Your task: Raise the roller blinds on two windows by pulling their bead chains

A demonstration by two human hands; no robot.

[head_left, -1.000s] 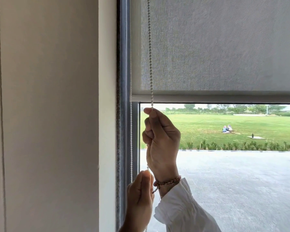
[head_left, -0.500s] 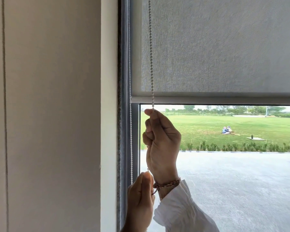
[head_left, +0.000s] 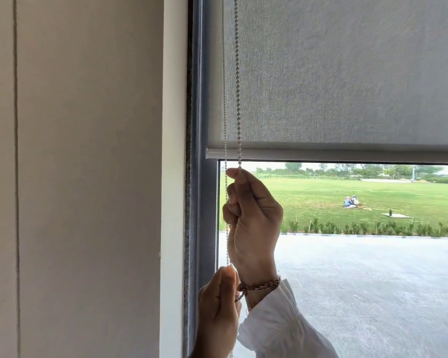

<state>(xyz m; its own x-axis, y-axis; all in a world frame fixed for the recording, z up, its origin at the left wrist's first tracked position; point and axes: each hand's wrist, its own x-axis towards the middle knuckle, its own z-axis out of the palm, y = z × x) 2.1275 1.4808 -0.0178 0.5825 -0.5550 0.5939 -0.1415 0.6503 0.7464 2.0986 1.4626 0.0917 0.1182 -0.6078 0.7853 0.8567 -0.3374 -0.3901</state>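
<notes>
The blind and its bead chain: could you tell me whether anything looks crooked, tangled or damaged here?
Nothing stands out. The roller blind hangs flat, and its bottom bar runs nearly level. The bead chain hangs in two straight, untangled strands, the right hand gripping one above and the left hand gripping the other lower down.

No readable text, label, brand, number or sign anywhere in my view. I checked roller blind fabric (head_left: 347, 73), its bottom rail (head_left: 347, 154), window frame (head_left: 204, 202) and wall (head_left: 88, 177): all plain, unmarked.
</notes>
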